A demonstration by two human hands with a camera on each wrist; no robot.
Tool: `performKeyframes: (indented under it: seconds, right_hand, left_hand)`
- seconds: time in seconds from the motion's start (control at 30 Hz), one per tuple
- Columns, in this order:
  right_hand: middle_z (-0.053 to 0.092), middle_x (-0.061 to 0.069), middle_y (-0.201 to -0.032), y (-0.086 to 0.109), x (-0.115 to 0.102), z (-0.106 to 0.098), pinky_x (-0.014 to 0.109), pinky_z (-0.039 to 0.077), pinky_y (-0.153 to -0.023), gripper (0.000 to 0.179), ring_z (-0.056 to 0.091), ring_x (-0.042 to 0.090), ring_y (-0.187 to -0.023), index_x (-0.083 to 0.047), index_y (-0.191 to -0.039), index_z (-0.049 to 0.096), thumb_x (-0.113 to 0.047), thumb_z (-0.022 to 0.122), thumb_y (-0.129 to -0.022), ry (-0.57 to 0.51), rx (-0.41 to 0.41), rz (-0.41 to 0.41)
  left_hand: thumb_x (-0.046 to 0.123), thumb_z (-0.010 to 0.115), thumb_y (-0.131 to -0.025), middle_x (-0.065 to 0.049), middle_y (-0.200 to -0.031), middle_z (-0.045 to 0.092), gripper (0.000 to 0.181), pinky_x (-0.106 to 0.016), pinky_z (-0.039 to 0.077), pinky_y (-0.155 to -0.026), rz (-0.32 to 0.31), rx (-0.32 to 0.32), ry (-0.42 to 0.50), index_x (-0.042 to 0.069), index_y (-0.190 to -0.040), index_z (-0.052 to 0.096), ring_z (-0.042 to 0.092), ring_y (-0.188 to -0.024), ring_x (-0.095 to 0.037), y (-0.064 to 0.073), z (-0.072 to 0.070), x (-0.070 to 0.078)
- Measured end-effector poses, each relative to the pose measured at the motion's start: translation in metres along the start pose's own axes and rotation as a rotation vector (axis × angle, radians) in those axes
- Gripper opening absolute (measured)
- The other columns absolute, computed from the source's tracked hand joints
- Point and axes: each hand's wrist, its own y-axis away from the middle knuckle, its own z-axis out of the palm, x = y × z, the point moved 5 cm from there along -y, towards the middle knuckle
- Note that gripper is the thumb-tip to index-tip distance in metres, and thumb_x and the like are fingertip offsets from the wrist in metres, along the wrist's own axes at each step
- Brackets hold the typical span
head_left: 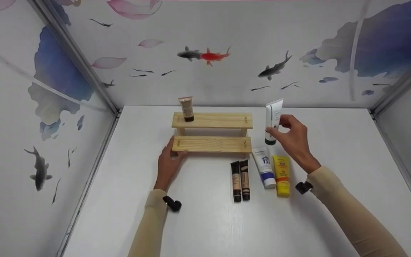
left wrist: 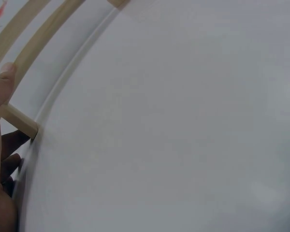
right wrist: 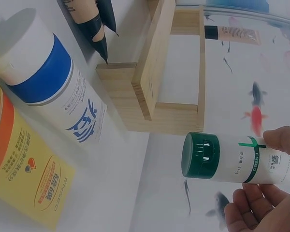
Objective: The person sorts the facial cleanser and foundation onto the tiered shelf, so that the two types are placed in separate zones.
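Note:
A two-step wooden rack (head_left: 211,144) stands near the back of the white table. My left hand (head_left: 168,166) grips the left end of its lower step, thumb on the front edge, as the left wrist view also shows. In my right hand (head_left: 294,137) a white tube with a dark green cap (right wrist: 201,155) is pinched between thumb and fingers. It is held upright, cap down, to the right of the rack. A small beige tube (head_left: 187,109) stands cap down on the left of the upper step.
Right of centre, in front of the rack, lie two slim beige tubes with black caps (head_left: 236,182), a white and blue tube (head_left: 263,167) and a yellow tube (head_left: 282,175). Printed panels (head_left: 227,82) with fish wall in the table (head_left: 120,228).

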Motion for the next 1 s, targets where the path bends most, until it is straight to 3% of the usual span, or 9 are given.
performKeyframes:
  seconds: [0.33, 0.53, 1.0]
  right_hand:
    - [0.069, 0.017, -0.136, -0.002, -0.002, 0.003, 0.055, 0.049, -0.115, 0.051, 0.063, 0.037, -0.125, -0.001, -0.142, 0.064, -0.023, 0.085, -0.101, -0.003, -0.006, -0.006]
    - [0.07, 0.017, -0.133, -0.006, -0.006, 0.006, 0.052, 0.048, -0.112, 0.049, 0.063, 0.034, -0.122, 0.0, -0.139, 0.066, -0.021, 0.085, -0.1, -0.023, -0.008, -0.028]
    - [0.069, 0.016, -0.134, -0.01, -0.016, 0.017, 0.053, 0.048, -0.114, 0.048, 0.062, 0.035, -0.124, -0.001, -0.14, 0.066, -0.02, 0.084, -0.1, -0.028, -0.019, -0.042]
  left_hand:
    - [0.058, 0.077, -0.101, -0.014, -0.143, 0.064, 0.094, -0.053, 0.044, -0.115, 0.011, 0.003, -0.009, 0.02, -0.175, 0.034, 0.06, -0.121, -0.029, 0.001, 0.0, 0.0]
    - [0.059, 0.078, -0.099, -0.015, -0.13, 0.067, 0.094, -0.055, 0.044, -0.115, 0.009, 0.005, -0.012, 0.022, -0.175, 0.036, 0.062, -0.117, -0.031, 0.0, 0.0, -0.002]
    - [0.056, 0.08, -0.099, -0.013, -0.123, 0.066, 0.094, -0.053, 0.048, -0.107, 0.022, 0.008, -0.018, 0.018, -0.174, 0.036, 0.062, -0.11, -0.028, -0.002, 0.0, -0.002]
